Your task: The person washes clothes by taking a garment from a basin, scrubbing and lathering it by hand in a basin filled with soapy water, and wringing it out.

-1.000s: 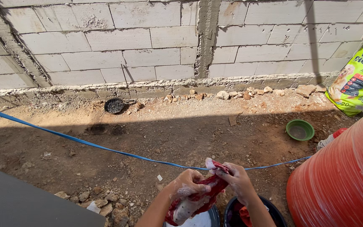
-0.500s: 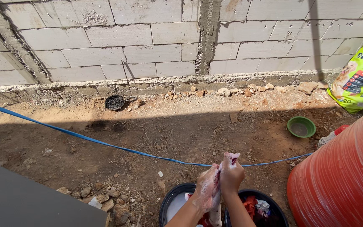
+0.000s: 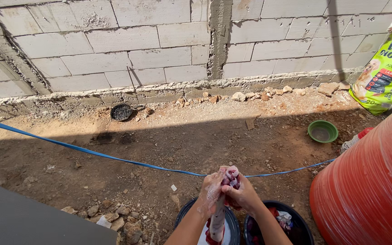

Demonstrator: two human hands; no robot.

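Observation:
Both my hands grip a wet, soapy red and white cloth (image 3: 218,222) and press together at its top. My left hand (image 3: 211,190), covered in suds, holds the cloth from the left. My right hand (image 3: 239,194) clasps its upper end from the right. The cloth hangs twisted down into a dark basin (image 3: 233,221) with pale soapy water. A second dark basin (image 3: 304,227) at its right holds more red and white laundry (image 3: 281,220).
A big orange barrel (image 3: 368,190) stands close at the right. A blue line (image 3: 91,153) stretches across the dirt yard. A green bowl (image 3: 322,131), a green feed bag (image 3: 382,72), a small black pan (image 3: 121,112), a block wall (image 3: 159,41), stones (image 3: 110,217) and a grey slab (image 3: 28,218) surround me.
A second ago my hands held the cloth spread apart and slanted. They have come together, twisting it upright over the left basin. The view shifted slightly.

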